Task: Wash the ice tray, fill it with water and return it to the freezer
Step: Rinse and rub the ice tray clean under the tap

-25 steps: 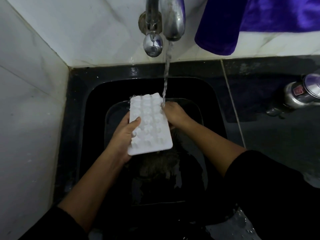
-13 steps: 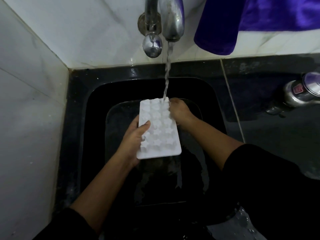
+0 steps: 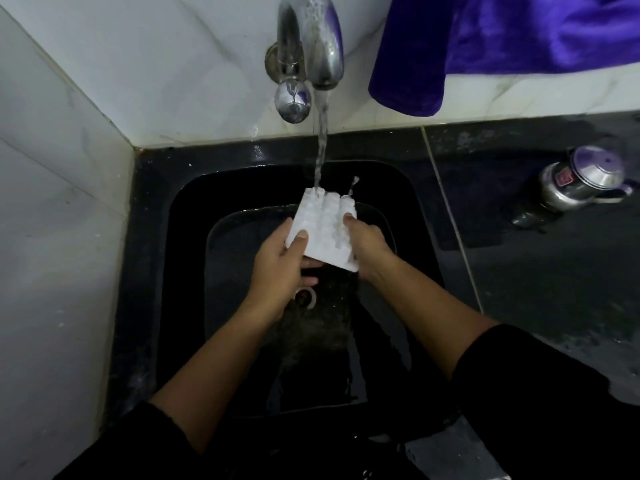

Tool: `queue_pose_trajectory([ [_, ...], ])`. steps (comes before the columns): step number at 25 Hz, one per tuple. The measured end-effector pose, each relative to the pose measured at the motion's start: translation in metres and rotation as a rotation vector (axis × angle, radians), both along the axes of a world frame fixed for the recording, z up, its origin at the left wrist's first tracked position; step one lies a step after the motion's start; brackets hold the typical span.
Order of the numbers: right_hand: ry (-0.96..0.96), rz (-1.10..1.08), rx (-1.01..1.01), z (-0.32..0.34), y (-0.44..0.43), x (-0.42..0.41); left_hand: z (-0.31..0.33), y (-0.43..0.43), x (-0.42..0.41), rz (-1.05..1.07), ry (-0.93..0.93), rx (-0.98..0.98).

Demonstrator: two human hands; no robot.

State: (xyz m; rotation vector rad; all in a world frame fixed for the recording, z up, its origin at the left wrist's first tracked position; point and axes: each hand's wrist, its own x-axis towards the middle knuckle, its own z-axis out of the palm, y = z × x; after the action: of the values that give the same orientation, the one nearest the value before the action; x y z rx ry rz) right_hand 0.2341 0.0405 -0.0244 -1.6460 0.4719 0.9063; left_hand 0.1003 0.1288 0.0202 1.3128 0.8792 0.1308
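tray: ice tray (image 3: 322,230) is hanging over the black sink (image 3: 180,271), long axis pointing away from me, far end catching the tap (image 3: 323,46) stream
fingers: left hand (image 3: 280,268) and right hand (image 3: 369,242) are clamping its sides
room: dark counter (image 3: 536,271), white marble walls (image 3: 156,64)

A purple cloth (image 3: 502,46) hangs down the white marble back wall (image 3: 173,64) at the upper right, its lower corner ending just above the dark countertop (image 3: 554,289). Near the countertop's far right edge stands a shiny metal pot (image 3: 581,178) with a domed lid, a red label on its side and a dark handle pointing right. A pale seam (image 3: 446,209) runs across the countertop between the pot and the black sink (image 3: 180,237). A chrome tap (image 3: 322,46) with a round knob (image 3: 292,98) juts from the back wall above the sink's far edge. A second marble wall (image 3: 52,237) borders the sink's left edge. A pale drain ring (image 3: 306,296) shows on the sink floor.
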Motion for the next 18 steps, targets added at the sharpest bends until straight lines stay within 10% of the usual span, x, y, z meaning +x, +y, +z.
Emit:
queue_pose_trajectory([
  [6,0.018,-0.131,0.034,-0.002,-0.006,-0.003,0.002,0.008,0.021,-0.066,0.163,0.436],
  [18,-0.038,-0.040,0.017,0.017,-0.031,0.016,0.007,-0.001,0.036,-0.217,0.166,0.125],
])
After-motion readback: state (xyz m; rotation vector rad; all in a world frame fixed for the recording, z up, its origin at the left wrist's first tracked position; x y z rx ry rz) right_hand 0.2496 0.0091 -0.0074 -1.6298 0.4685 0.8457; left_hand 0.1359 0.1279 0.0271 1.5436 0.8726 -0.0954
